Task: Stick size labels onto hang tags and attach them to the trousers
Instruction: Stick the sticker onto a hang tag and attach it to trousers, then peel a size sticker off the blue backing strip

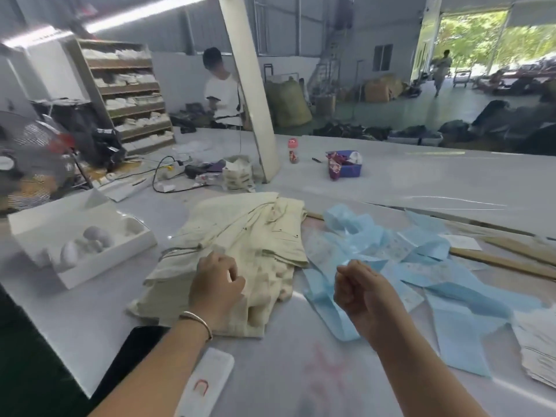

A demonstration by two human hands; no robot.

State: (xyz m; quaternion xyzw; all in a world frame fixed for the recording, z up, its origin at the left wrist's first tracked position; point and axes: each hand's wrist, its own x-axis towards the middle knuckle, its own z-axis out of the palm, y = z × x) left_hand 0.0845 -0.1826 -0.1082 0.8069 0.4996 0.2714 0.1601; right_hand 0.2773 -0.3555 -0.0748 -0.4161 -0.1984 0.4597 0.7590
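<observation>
At the middle of the picture, a pile of pale cream trousers (240, 254) is lying folded on the white surface (421, 179). The left hand (215, 282) is sitting at about 7 o'clock from the pile's middle, over its near edge, with a thin bangle (197, 322) on the wrist. Its fingers are curling in with the thumb close to them, and I cannot tell if they are pinching the cloth or holding anything small. The right hand (358, 288) is hanging just to the right of the trousers, at about 4 o'clock from them, above the surface. Its fingers are curling into a loose fist, and I cannot tell if anything is inside it. Long blue paper strips (445, 284) are lying in a messy heap at 3 o'clock from the trousers, running under the right hand. A stack of pale printed cards (538, 347) is sitting at the far right edge, at 4 o'clock, too blurry to read. A white box (81, 236) with round pale things inside is sitting at 9 o'clock from the pile. A white flat gadget with a red mark (207, 383) is lying near the left arm at 6 o'clock. A small blue tub (346, 164) is sitting far back at 1 o'clock.
</observation>
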